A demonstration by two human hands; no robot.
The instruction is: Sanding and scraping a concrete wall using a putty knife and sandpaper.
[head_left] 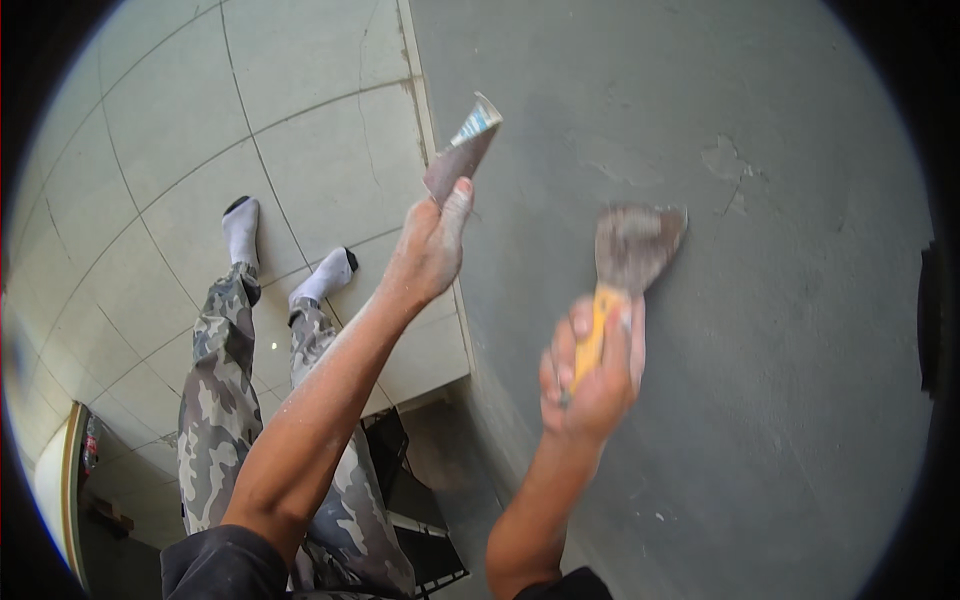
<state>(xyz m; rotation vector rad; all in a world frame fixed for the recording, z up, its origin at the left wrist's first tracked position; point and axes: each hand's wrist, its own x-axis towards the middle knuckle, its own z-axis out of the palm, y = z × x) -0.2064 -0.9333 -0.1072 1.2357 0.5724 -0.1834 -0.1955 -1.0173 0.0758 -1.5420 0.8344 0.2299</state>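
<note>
My right hand is wrapped round the yellow handle of a putty knife. Its wide, worn metal blade points up toward the grey wall and is smeared with pale residue. I cannot tell whether the blade touches the wall. Left of it, my left hand grips a folded piece of sandpaper, brownish on one face, with a pale, blue-printed backing at the top corner. White dust coats my left hand and forearm. On the wall beyond the blade is a chipped, flaking patch.
Pale floor tiles with dark joints spread on the left, where my socked feet stand. A dark metal frame lies below, past the tile edge. At the lower left is a white, brown-edged panel; a dark object sits at the far right.
</note>
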